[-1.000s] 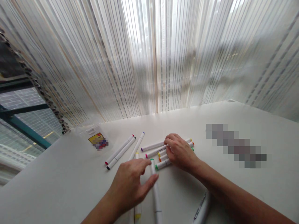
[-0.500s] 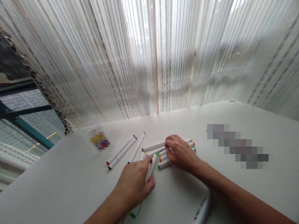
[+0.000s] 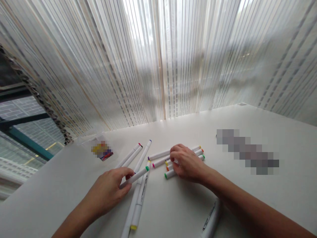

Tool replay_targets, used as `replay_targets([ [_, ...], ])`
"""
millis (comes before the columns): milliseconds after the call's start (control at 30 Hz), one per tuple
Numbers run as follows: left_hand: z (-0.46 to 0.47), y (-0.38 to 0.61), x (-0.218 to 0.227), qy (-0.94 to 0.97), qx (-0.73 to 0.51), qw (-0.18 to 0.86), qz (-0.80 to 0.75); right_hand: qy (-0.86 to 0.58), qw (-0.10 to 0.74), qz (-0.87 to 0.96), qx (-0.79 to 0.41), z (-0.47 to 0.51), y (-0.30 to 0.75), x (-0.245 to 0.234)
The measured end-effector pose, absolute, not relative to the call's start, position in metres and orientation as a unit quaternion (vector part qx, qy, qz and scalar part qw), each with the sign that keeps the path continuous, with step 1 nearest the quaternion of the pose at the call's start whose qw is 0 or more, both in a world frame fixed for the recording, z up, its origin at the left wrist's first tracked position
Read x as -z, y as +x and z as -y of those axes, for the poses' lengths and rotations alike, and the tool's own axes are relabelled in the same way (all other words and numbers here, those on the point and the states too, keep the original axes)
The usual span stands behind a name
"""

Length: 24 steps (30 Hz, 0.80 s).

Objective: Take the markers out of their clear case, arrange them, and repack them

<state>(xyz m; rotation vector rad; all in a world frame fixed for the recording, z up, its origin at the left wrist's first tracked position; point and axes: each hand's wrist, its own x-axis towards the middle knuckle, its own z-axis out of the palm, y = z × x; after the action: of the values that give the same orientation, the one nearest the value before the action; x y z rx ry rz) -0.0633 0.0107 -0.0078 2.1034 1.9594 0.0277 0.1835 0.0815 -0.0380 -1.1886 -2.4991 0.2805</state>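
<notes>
My left hand (image 3: 109,186) grips a white marker (image 3: 136,177) with a green end, its fingers closed round the far part. Under and beside it lie a yellow-ended marker (image 3: 139,208), a blue-ended marker (image 3: 144,154) and a pair with red and black ends (image 3: 130,154). My right hand (image 3: 190,164) rests curled over a row of markers, its fingertips on them. From beneath that hand show ends in orange, yellow and green, such as a green-ended marker (image 3: 169,174). A purple-ended marker (image 3: 158,154) and a pink-ended marker (image 3: 158,162) lie along the row.
A white table (image 3: 173,215) bears everything. A larger white marker-like object (image 3: 211,219) lies near the front edge. A clear plastic packet (image 3: 102,150) is at the left, and a pixelated long object (image 3: 247,152) at the right. A striped curtain (image 3: 153,66) hangs behind.
My left hand has moved left with the green-ended marker, which has swung from steep to more level. The yellow-ended marker beneath is now uncovered. My right hand stays on the row.
</notes>
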Motion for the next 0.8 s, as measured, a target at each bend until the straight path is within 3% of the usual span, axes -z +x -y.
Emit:
replay_targets([
  [800,0.000,-0.095,0.015,0.688,0.096,0.124,-0.709,-0.343,0.206,0.907,-0.133,-0.085,0.181,0.047],
])
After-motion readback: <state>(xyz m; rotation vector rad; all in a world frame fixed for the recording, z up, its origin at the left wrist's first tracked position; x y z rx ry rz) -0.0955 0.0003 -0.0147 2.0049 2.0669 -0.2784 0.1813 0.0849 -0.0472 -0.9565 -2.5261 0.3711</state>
